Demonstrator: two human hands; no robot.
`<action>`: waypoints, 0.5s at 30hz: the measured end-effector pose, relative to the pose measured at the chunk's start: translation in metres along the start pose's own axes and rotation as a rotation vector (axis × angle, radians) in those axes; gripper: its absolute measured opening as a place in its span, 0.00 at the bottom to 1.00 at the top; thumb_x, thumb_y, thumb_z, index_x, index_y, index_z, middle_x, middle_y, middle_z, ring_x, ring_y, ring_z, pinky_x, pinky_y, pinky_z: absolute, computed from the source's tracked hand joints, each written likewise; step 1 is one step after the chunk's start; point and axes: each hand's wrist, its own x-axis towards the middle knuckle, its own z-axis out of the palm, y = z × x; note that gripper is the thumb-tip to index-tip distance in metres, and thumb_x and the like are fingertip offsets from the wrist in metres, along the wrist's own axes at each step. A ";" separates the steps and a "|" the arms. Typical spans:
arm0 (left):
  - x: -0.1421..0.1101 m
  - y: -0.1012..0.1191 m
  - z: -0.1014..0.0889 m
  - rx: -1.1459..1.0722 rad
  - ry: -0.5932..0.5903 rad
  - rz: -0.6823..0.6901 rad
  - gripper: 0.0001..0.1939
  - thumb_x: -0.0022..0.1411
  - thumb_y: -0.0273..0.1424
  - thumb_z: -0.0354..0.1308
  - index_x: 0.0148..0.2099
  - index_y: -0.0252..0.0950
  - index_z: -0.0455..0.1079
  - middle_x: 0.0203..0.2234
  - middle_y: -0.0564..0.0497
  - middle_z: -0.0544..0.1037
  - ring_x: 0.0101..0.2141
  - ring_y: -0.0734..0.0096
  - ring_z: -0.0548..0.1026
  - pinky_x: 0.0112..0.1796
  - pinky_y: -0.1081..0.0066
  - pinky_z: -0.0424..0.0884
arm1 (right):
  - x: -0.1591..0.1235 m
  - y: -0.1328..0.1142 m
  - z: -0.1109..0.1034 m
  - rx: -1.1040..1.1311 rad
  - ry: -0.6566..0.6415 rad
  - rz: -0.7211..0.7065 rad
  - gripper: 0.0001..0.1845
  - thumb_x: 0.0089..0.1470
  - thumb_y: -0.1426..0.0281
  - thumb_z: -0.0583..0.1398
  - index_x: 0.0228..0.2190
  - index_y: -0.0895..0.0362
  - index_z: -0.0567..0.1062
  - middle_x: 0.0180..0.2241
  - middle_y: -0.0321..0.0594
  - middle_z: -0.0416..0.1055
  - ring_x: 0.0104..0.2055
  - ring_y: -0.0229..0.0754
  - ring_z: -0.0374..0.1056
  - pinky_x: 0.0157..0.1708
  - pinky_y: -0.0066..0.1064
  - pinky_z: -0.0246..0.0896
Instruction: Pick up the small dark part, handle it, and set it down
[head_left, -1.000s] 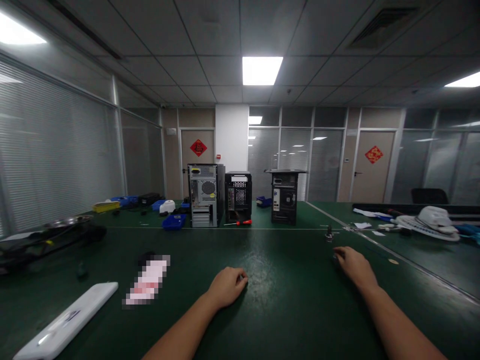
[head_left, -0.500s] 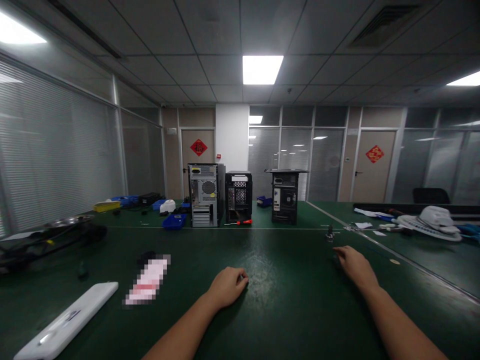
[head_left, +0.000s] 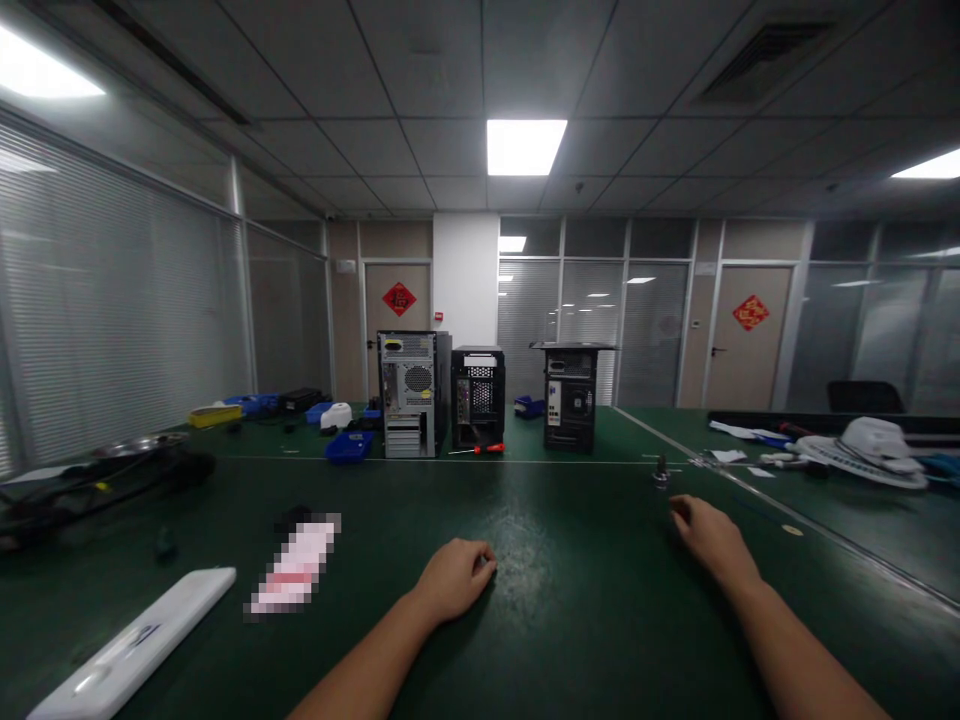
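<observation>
L hand [head_left: 455, 580] rests on the green counter [head_left: 592, 620], fingers curled in w/ thumb near index; can't tell if anything's pinched inside, palm hidden. R hand [head_left: 705, 535] is farther out & to the R, same loose curl, fingertips drawn in; contents not visible, can't tell there either. Forearms lie low, prob. so the counter takes their wt. Nearest thing: small metal piece [head_left: 661, 472], just beyond R hand's fingertips & a bit L, not touching; seems upright, prob. steady on its base. Well past L hand: tall PC case [head_left: 409, 390] & smaller black case [head_left: 478, 400], side by side. Third case [head_left: 570, 410], w/ flat panel [head_left: 574, 346] on top, is far ahead btwn the hands. All stand upright, seemingly rear side to the hands, presumably so ports & slots show. Red-handled screwdriver [head_left: 491, 449] lies in front of the smaller one, prob. parked there for easy reach. L of L hand: pixelated pink sheet [head_left: 296, 565], then white slab [head_left: 142, 640], flat. Far R of R hand: white hat [head_left: 862, 450], brim down, so it sits stable.
</observation>
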 end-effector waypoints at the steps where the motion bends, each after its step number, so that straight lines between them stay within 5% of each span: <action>1: 0.000 0.000 0.000 0.003 -0.001 0.000 0.14 0.68 0.39 0.51 0.44 0.41 0.77 0.33 0.50 0.81 0.35 0.64 0.77 0.34 0.71 0.64 | 0.001 0.001 0.000 0.001 0.000 0.009 0.22 0.61 0.64 0.52 0.49 0.59 0.77 0.48 0.49 0.76 0.49 0.50 0.73 0.48 0.38 0.66; 15: -0.001 0.005 -0.004 -0.002 -0.025 -0.016 0.16 0.69 0.39 0.50 0.45 0.40 0.77 0.37 0.48 0.82 0.38 0.64 0.78 0.35 0.70 0.65 | 0.001 0.000 -0.004 0.006 -0.032 0.021 0.22 0.63 0.62 0.51 0.48 0.57 0.79 0.50 0.48 0.76 0.51 0.51 0.72 0.50 0.39 0.66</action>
